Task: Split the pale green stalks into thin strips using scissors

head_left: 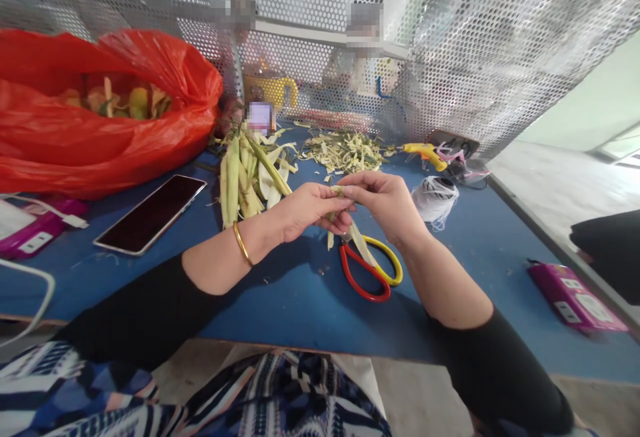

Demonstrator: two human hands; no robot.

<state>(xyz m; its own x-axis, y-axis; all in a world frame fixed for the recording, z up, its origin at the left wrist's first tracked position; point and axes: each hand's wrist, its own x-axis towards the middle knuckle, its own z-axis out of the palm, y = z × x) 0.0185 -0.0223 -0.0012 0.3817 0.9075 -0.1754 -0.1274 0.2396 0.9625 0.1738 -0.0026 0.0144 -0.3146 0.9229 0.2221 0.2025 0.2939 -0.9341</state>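
Note:
My left hand (313,209) and my right hand (379,198) meet above the blue table, fingertips pinched together on a small piece of pale green corn husk. A wider strip of husk (361,242) hangs below the fingers; whether it joins the pinched piece is hidden. Under my hands lie scissors (364,296) with one red and one yellow handle loop, blades covered by my hands. Left of them rests a bunch of husks (231,187), some green, some pale. Beyond my fingers spreads a pile of cut husk scraps (347,152).
A red plastic bag (165,140) fills the back left, near a phone (153,214) and a purple power strip (37,230). White string (435,198), a yellow glue gun (425,154) and another purple power strip (575,297) lie right. A perforated metal screen (310,47) borders the back; people are behind it.

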